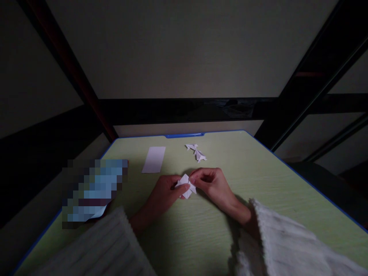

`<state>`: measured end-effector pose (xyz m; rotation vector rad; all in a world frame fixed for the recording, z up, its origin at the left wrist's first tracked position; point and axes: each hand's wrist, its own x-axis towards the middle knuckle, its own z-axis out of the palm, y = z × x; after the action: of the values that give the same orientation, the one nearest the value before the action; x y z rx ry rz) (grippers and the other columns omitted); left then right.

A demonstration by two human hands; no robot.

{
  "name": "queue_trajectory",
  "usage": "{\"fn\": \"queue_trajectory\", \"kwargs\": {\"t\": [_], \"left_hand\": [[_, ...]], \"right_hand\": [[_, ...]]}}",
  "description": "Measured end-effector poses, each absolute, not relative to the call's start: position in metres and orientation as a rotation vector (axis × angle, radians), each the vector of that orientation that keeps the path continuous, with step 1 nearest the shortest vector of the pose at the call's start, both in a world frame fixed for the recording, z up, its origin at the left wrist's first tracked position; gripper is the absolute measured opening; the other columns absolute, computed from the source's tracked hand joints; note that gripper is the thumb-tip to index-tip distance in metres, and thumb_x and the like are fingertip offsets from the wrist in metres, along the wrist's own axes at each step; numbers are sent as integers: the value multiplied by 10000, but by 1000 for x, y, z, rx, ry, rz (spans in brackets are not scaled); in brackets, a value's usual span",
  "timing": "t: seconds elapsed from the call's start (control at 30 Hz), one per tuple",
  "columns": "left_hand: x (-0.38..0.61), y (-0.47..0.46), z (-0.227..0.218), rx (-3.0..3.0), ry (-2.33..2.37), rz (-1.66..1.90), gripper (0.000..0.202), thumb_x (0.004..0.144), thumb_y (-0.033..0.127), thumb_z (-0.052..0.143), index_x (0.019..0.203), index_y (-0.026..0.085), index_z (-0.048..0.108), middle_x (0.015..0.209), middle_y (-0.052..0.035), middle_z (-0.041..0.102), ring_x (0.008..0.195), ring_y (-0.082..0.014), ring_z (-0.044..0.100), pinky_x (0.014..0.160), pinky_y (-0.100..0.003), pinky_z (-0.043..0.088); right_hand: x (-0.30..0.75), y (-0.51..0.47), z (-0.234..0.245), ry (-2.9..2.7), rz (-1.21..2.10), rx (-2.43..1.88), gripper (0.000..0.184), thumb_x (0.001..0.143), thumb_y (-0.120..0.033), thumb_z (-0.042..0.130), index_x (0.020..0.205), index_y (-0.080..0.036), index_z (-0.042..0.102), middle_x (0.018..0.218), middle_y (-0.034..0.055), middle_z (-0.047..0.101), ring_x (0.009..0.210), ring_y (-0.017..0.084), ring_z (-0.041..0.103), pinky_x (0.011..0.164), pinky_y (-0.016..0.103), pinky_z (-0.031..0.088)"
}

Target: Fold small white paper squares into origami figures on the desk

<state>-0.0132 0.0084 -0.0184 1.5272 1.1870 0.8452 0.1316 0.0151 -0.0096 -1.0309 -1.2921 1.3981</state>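
Note:
A small white folded paper piece (pixel 186 186) sits between both of my hands over the pale green table (pixel 258 214). My left hand (pixel 163 193) pinches its left side with closed fingers. My right hand (pixel 211 184) grips its right edge, fingers curled in. White fuzzy sleeves cover both forearms.
A flat white paper strip (pixel 154 159) lies beyond my left hand. Two finished folded paper figures (pixel 196 151) rest farther back near the blue table rim (pixel 184 135). A blurred-out object (pixel 93 191) sits at the table's left edge. Dark bed frame bars stand behind and at both sides.

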Motion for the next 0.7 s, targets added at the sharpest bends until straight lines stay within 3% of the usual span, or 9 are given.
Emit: {"fn": "queue_trajectory", "kwargs": {"t": [0.37, 0.7], "left_hand": [[-17, 8, -17, 1563, 1197, 892, 175, 658, 246, 521, 610, 110, 620, 513, -5, 603, 500, -129, 527, 478, -207, 363], [-15, 5, -12, 1622, 1128, 810, 215, 674, 288, 507, 559, 113, 555, 473, 30, 477, 470, -91, 421, 445, -192, 299]], "right_hand": [[132, 17, -10, -1288, 1453, -974, 43, 580, -129, 604, 559, -108, 573, 592, 1, 589, 537, 84, 515, 555, 230, 389], [138, 12, -11, -1820, 1349, -940, 171, 735, -239, 491, 602, -138, 451, 534, -50, 360, 489, 63, 311, 441, 195, 231]]}}
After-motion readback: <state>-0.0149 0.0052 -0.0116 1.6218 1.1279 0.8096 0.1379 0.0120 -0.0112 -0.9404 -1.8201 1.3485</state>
